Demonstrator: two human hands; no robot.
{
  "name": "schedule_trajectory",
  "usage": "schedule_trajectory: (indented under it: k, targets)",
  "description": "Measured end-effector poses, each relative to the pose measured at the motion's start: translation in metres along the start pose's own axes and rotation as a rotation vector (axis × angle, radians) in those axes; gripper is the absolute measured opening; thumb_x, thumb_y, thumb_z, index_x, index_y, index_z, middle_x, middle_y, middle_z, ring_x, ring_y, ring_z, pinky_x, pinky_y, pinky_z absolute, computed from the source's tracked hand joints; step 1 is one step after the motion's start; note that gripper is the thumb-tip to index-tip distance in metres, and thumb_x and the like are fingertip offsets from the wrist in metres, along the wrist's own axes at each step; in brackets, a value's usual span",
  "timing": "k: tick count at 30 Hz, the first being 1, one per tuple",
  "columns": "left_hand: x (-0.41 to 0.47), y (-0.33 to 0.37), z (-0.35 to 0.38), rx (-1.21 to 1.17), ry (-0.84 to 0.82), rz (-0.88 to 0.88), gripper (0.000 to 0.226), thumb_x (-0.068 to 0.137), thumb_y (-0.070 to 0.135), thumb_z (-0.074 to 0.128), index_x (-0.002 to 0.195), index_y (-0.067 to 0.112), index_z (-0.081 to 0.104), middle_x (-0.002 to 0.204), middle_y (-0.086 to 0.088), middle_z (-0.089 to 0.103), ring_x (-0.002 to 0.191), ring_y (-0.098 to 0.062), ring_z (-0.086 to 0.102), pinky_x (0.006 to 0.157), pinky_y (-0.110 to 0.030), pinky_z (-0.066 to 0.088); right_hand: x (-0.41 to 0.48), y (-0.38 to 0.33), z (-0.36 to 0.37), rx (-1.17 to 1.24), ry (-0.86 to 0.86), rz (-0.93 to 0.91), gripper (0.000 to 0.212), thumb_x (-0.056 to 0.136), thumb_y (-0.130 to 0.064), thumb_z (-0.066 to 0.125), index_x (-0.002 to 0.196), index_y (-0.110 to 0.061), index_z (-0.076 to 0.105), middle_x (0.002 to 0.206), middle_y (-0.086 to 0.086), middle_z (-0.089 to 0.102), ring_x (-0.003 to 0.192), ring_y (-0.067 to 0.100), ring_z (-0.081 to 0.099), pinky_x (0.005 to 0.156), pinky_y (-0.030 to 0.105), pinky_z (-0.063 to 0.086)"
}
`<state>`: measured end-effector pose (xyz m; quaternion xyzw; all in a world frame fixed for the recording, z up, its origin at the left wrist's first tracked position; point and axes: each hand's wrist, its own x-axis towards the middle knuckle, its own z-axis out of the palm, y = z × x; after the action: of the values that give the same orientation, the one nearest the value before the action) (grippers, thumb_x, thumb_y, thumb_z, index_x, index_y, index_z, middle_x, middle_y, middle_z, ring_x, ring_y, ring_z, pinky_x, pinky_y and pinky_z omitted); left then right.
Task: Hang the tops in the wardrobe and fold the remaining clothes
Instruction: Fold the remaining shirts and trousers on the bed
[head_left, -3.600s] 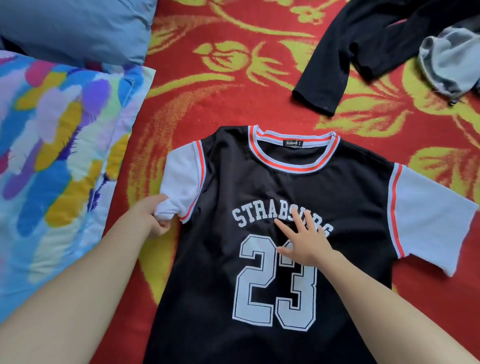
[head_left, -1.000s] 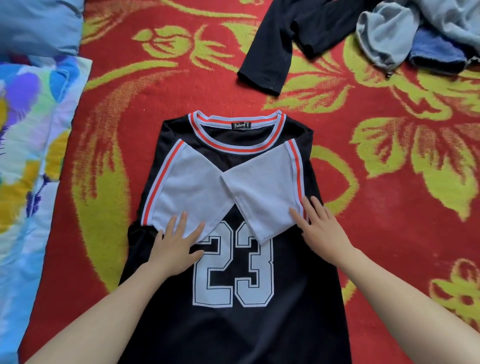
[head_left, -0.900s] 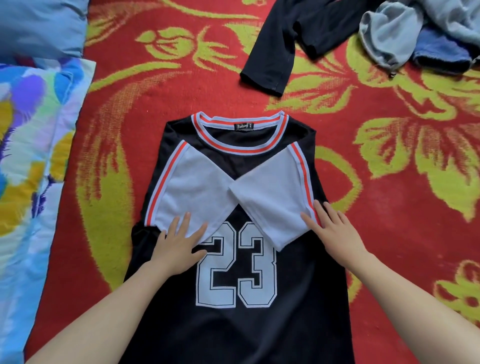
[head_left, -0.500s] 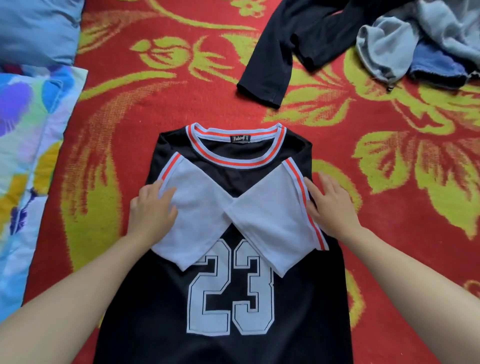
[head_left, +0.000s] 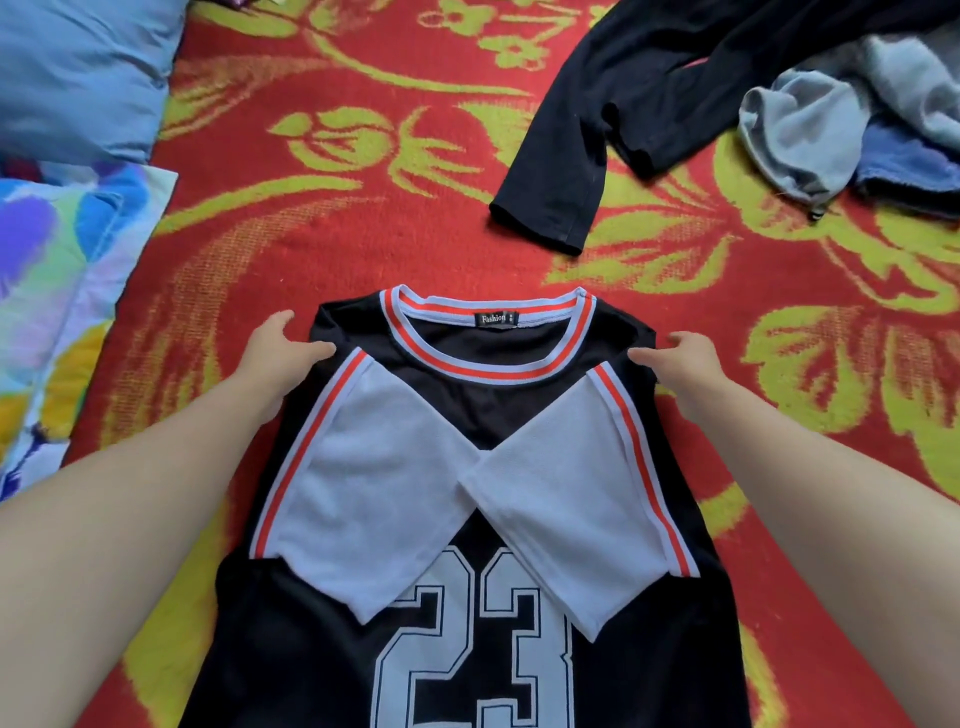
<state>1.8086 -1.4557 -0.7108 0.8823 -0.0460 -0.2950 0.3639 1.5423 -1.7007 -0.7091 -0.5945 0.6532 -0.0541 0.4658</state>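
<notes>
Red carpet (head_left: 415, 234) | jersey (head_left: 509, 415) sleeves folded in | left hand (head_left: 280, 353) pinches shoulder | right hand (head_left: 685, 358) pinches shoulder

Red floral carpet (head_left: 363, 249), blue pillow (head_left: 78, 67)

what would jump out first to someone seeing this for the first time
The black jersey with a big white 23 fills the middle, its white sleeves folded in and crossed over the chest. The left hand and right hand grip its shoulders, thumbs on top. It all lies on a loud red blanket with yellow-green flowers.
</notes>
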Motion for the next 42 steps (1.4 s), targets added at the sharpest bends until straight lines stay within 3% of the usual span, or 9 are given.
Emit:
schedule_trajectory:
  k: [4,9,15,19,22,26,31,37,42]
  targets:
    - [0.0,0.009,-0.007,-0.141,0.041,-0.105,0.042,0.086,0.001,0.062,0.127,0.001,0.054,0.125,-0.016,0.057,0.12,-0.027,0.05,0.092,-0.029,0.038,-0.002,-0.001,-0.013,0.151,0.011,0.029,0.009,0.084,-0.003,0.066,0.09,-0.004,0.06,0.086,0.002,0.056,0.093,0.021,0.049,0.079,0.03,0.038]
    - [-0.01,0.011,-0.044,-0.185,-0.072,0.049,0.025,0.084,-0.007,0.057,0.075,0.016,0.06,0.043,0.015,0.058,0.049,0.001,0.054,0.048,-0.012,0.035,-0.01,0.01,-0.05,0.206,-0.151,-0.072,0.018,0.086,-0.008,0.064,0.073,-0.019,0.058,0.079,-0.004,0.061,0.074,0.012,0.055,0.065,0.023,0.039]
    - [-0.06,-0.018,-0.098,-0.202,-0.231,0.26,0.025,0.076,0.005,0.068,0.066,0.028,0.072,0.057,0.015,0.064,0.063,-0.007,0.055,0.067,-0.025,0.036,-0.061,0.034,-0.09,0.239,-0.219,-0.222,0.022,0.083,-0.001,0.064,0.071,-0.018,0.059,0.056,-0.018,0.063,0.057,-0.006,0.057,0.06,0.011,0.041]
    - [-0.101,-0.057,-0.117,-0.063,-0.283,0.306,0.044,0.072,-0.006,0.068,0.067,0.037,0.073,0.064,0.019,0.067,0.065,0.006,0.058,0.066,-0.008,0.043,-0.102,0.062,-0.116,0.078,-0.349,-0.367,0.014,0.07,-0.006,0.077,0.066,-0.016,0.068,0.063,-0.023,0.066,0.061,-0.009,0.056,0.063,0.001,0.04]
    - [-0.126,-0.085,-0.125,0.086,-0.413,0.476,0.015,0.069,0.028,0.072,0.073,0.043,0.071,0.078,0.025,0.067,0.077,0.008,0.059,0.072,-0.006,0.04,-0.122,0.098,-0.123,-0.345,-0.27,-0.7,0.02,0.072,-0.001,0.074,0.078,-0.019,0.073,0.083,-0.036,0.064,0.081,-0.01,0.057,0.076,0.004,0.04]
    - [-0.129,-0.141,-0.116,0.672,-0.436,0.899,0.023,0.07,0.032,0.051,0.092,0.034,0.056,0.096,0.018,0.064,0.083,-0.004,0.052,0.071,-0.027,0.042,-0.136,0.159,-0.105,-0.968,-0.17,-1.138,0.016,0.061,-0.014,0.055,0.075,-0.017,0.063,0.091,-0.001,0.073,0.085,0.028,0.067,0.07,0.035,0.04]
    - [-0.164,-0.18,-0.068,1.123,-0.222,1.213,0.039,0.066,0.012,0.036,0.1,0.011,0.052,0.103,-0.021,0.061,0.091,-0.031,0.045,0.071,-0.041,0.032,-0.156,0.196,-0.067,-1.405,-0.252,-1.034,0.036,0.06,-0.011,0.039,0.082,-0.003,0.066,0.104,0.025,0.066,0.099,0.039,0.058,0.076,0.043,0.032]
    - [-0.181,-0.177,-0.033,1.176,-0.285,1.311,0.048,0.072,0.013,0.04,0.118,0.019,0.051,0.102,-0.015,0.065,0.091,-0.032,0.056,0.075,-0.042,0.043,-0.175,0.194,-0.044,-1.445,-0.5,-1.228,0.043,0.068,-0.02,0.05,0.106,-0.013,0.07,0.12,0.016,0.063,0.111,0.033,0.058,0.088,0.045,0.043]
    - [-0.169,-0.178,-0.046,1.351,-0.458,1.397,0.036,0.071,0.021,0.048,0.105,0.021,0.059,0.094,-0.012,0.067,0.086,-0.029,0.058,0.077,-0.042,0.036,-0.17,0.184,-0.046,-1.384,-0.563,-1.235,0.035,0.057,-0.033,0.07,0.09,-0.023,0.075,0.112,0.009,0.068,0.102,0.025,0.066,0.08,0.036,0.053]
